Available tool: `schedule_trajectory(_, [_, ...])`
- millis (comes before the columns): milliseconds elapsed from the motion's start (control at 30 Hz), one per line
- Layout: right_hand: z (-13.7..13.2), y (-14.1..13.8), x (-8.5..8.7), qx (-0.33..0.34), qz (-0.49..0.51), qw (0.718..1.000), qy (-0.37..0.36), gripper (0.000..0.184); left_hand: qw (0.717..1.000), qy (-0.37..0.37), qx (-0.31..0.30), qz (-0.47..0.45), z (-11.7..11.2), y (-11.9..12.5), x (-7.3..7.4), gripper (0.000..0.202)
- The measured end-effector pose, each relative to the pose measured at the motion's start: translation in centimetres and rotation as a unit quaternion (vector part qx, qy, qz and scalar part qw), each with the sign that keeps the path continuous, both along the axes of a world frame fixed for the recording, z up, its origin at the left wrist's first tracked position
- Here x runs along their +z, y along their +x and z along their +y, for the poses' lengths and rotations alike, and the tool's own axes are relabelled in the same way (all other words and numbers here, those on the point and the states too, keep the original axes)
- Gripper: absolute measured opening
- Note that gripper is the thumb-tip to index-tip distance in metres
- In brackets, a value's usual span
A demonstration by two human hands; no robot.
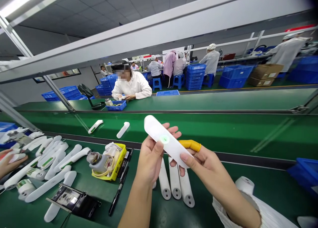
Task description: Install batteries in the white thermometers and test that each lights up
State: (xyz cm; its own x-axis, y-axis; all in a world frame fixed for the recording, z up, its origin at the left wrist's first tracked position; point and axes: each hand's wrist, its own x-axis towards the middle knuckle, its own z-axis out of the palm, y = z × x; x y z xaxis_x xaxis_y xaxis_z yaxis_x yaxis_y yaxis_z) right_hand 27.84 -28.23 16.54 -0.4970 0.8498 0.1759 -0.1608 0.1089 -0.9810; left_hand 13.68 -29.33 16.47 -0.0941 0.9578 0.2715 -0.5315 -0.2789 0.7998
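A long white handheld device [155, 130] with a rounded end and a small glowing green spot is held in front of me, tilted down to the right. My left hand [150, 155] grips its middle, thumb beside the lit spot and fingers behind. Near its lower end, my right hand [203, 161] holds it between thumb and fingers. A yellow finger cot [192, 144] covers one right finger. Below my hands, several similar white devices [165, 185] lie side by side on the green bench, two dark holes showing on their ends.
At left lie many white devices [53, 155], a co-worker's hand [11, 161] and a black fixture [74, 201]. A yellow basket [115, 165] holds a bottle; black pens [119, 188] lie beside it. Two devices [123, 129] rest on the green belt [223, 128]. A person [132, 84] sits opposite.
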Motion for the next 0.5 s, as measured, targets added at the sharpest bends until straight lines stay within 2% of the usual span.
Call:
schedule_trajectory(67, [0.0, 0.0, -0.1, 0.036, 0.004, 0.999, -0.027, 0.032, 1.0, 0.018, -0.012, -0.008, 0.2, -0.5, -0.4, 0.056])
schedule_trajectory(200, [-0.3, -0.6, -0.3, 0.087, -0.007, 0.995, -0.054, 0.037, 0.997, 0.06, -0.034, -0.025, 0.7, -1.1, -1.2, 0.05])
schedule_trajectory(267, [-0.1, -0.7, 0.0, 0.103, -0.013, 0.994, -0.037, 0.041, 0.996, 0.072, -0.049, -0.033, 1.0, -1.1, -1.3, 0.048])
schedule_trajectory(333, [0.7, 0.4, 0.5, 0.1, -0.035, 0.994, 0.006, 0.044, 0.995, 0.07, -0.05, -0.054, 1.1, -1.0, -1.4, 0.051])
schedule_trajectory(400, [2.4, 3.3, 1.0, 0.024, -0.072, 0.996, 0.056, 0.045, 0.995, 0.048, -0.044, -0.078, 1.3, -0.9, -1.4, 0.052])
schedule_trajectory(467, [4.3, 7.7, 1.1, -0.155, -0.12, 0.976, 0.093, 0.045, 0.996, 0.016, -0.034, -0.076, 1.6, -1.0, -1.5, 0.052])
schedule_trajectory(500, [5.2, 10.3, 0.9, -0.266, -0.151, 0.945, 0.117, 0.045, 0.998, -0.002, -0.027, -0.061, 1.8, -1.1, -1.6, 0.052])
